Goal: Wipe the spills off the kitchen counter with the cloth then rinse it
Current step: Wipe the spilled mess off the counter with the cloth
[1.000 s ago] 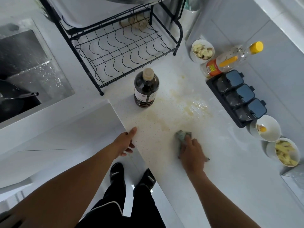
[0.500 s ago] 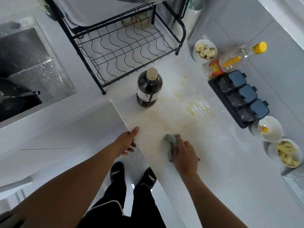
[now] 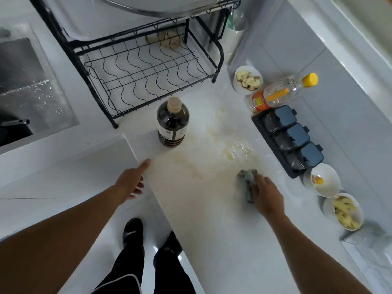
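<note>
A crumpled grey-green cloth [image 3: 247, 180] lies on the white counter [image 3: 212, 219], and my right hand [image 3: 266, 195] presses down on it with curled fingers gripping it. Just beyond the cloth spreads a yellowish oily spill [image 3: 234, 150], with a fainter brownish smear [image 3: 191, 166] to its left. My left hand [image 3: 132, 180] rests on the counter's front edge, thumb on top and fingers curled under the lip. The sink [image 3: 27, 96] is at the far left, wet inside.
A dark sauce bottle [image 3: 172, 123] stands just behind the smear. A black wire dish rack [image 3: 144, 75] sits at the back. Along the right wall: a bowl of garlic [image 3: 248, 79], an oil bottle [image 3: 280, 93], a blue spice box [image 3: 290, 140], two white bowls [image 3: 324, 181].
My right hand slid the cloth left toward the counter's front edge, then swept it back right, closer to the spice box. The left hand stayed on the edge.
</note>
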Tool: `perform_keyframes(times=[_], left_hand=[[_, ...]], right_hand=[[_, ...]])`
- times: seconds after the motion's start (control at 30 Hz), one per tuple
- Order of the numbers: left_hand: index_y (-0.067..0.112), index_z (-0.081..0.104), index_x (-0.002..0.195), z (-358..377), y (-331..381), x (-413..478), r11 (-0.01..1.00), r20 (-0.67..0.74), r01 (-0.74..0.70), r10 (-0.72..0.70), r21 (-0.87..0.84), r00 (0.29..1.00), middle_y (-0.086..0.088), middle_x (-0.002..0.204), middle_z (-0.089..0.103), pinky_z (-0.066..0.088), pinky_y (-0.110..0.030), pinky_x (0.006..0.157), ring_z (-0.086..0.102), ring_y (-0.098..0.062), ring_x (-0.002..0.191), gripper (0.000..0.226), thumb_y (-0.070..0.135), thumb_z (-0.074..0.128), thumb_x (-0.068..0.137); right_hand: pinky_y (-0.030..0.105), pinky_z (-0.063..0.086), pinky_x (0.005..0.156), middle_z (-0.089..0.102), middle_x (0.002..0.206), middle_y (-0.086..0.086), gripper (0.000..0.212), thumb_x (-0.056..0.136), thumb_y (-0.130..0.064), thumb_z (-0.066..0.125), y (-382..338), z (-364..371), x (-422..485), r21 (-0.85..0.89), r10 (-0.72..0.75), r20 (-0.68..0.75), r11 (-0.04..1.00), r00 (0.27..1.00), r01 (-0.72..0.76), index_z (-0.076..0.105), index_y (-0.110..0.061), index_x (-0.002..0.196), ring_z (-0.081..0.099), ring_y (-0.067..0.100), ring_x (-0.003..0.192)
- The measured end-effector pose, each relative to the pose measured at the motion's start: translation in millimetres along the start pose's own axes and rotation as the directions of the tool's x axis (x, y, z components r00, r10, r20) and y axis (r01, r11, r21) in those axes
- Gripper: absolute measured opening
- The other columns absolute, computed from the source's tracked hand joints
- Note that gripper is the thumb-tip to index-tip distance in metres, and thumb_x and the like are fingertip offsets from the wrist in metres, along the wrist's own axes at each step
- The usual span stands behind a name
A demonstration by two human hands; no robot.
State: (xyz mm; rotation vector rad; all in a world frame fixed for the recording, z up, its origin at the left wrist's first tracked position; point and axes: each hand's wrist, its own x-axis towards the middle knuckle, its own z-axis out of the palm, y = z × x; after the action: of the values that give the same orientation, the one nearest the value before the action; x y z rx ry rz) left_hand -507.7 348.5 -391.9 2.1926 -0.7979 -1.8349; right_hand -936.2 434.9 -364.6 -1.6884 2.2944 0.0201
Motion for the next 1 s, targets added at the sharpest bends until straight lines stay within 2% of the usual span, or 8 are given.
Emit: perform_keyframes(times=[0.13,0.27,0.47,0.6,0.73,0.77,0.87,1.0], left_hand=[[0.004,0.063,0.098,4.0,0.3,6.8,0.999,-0.027,0.022,-0.023,-0.048,0.999,-0.017,0.099,0.071,0.047,-0.038,0.07,0.068,-0.034,0.087,0.083,0.084,0.054,0.078],[0.007,0.063,0.096,15.8,-2.5,4.7,0.996,-0.066,0.017,-0.022,-0.086,0.998,-0.016,0.096,0.07,0.047,-0.038,0.07,0.068,-0.033,0.086,0.079,0.084,0.049,0.081],[0.014,0.061,0.103,23.1,0.8,-3.8,0.998,-0.096,0.014,-0.021,-0.069,0.995,-0.017,0.102,0.069,0.048,-0.04,0.076,0.069,-0.035,0.09,0.072,0.081,0.041,0.087],[0.014,0.061,0.108,19.5,2.2,-8.2,0.999,-0.065,0.012,-0.015,-0.049,0.998,-0.016,0.104,0.069,0.047,-0.038,0.073,0.068,-0.033,0.091,0.074,0.081,0.038,0.088],[0.018,0.06,0.109,20.5,4.2,-12.2,0.999,-0.035,0.012,-0.013,-0.047,0.999,-0.015,0.105,0.069,0.047,-0.039,0.074,0.069,-0.034,0.094,0.072,0.082,0.036,0.088],[0.019,0.06,0.108,20.2,4.1,-12.1,0.999,-0.04,0.012,-0.014,-0.045,0.999,-0.015,0.105,0.07,0.047,-0.039,0.074,0.069,-0.034,0.093,0.072,0.083,0.035,0.087],[0.022,0.059,0.104,20.0,3.0,-12.2,0.999,-0.044,0.006,-0.007,-0.031,0.999,-0.014,0.103,0.07,0.048,-0.039,0.074,0.07,-0.033,0.092,0.07,0.085,0.034,0.086],[0.026,0.058,0.103,18.5,2.8,-12.1,1.0,-0.025,-0.01,0.01,-0.019,1.0,-0.014,0.104,0.07,0.048,-0.041,0.075,0.07,-0.034,0.091,0.069,0.087,0.032,0.084]], right_hand=[[0.047,0.048,0.075,0.062,0.115,0.013,0.03,0.098,-0.03,0.037,24.8,-12.4,42.9,0.104,0.364,-0.088,0.929,0.927,-0.354,0.045,-0.027,0.127,0.06,0.038,0.103],[0.053,0.049,0.086,0.059,0.121,0.017,0.031,0.095,-0.02,0.048,-0.3,-8.9,76.6,0.26,0.493,-0.103,0.852,0.864,-0.455,0.045,-0.016,0.125,0.056,0.042,0.11],[0.044,0.05,0.074,0.061,0.111,0.014,0.036,0.098,-0.022,0.043,-9.8,1.7,65.9,0.04,-0.021,-0.149,0.999,0.989,0.028,0.052,-0.015,0.132,0.057,0.036,0.098],[0.049,0.052,0.076,0.06,0.11,0.014,0.032,0.099,-0.025,0.041,-3.1,-2.6,74.3,0.155,0.274,-0.142,0.955,0.951,-0.252,0.048,-0.019,0.129,0.059,0.037,0.098],[0.039,0.048,0.066,0.06,0.101,0.012,0.035,0.096,-0.021,0.046,-14.3,3.1,64.8,-0.021,-0.23,-0.111,0.973,0.967,0.229,0.052,-0.015,0.131,0.06,0.036,0.087],[0.038,0.047,0.065,0.06,0.099,0.012,0.036,0.096,-0.022,0.046,-11.6,3.0,66.9,-0.03,-0.222,-0.099,0.975,0.97,0.22,0.052,-0.016,0.131,0.059,0.036,0.086],[0.043,0.05,0.071,0.06,0.106,0.013,0.037,0.097,-0.02,0.044,-16.6,4.9,63.3,0.11,0.109,-0.186,0.99,0.977,-0.09,0.049,-0.018,0.134,0.058,0.035,0.092],[0.033,0.043,0.061,0.058,0.089,0.009,0.036,0.094,-0.017,0.053,-27.6,16.3,47.8,-0.043,-0.366,-0.142,0.931,0.92,0.364,0.057,-0.014,0.129,0.057,0.032,0.077]])
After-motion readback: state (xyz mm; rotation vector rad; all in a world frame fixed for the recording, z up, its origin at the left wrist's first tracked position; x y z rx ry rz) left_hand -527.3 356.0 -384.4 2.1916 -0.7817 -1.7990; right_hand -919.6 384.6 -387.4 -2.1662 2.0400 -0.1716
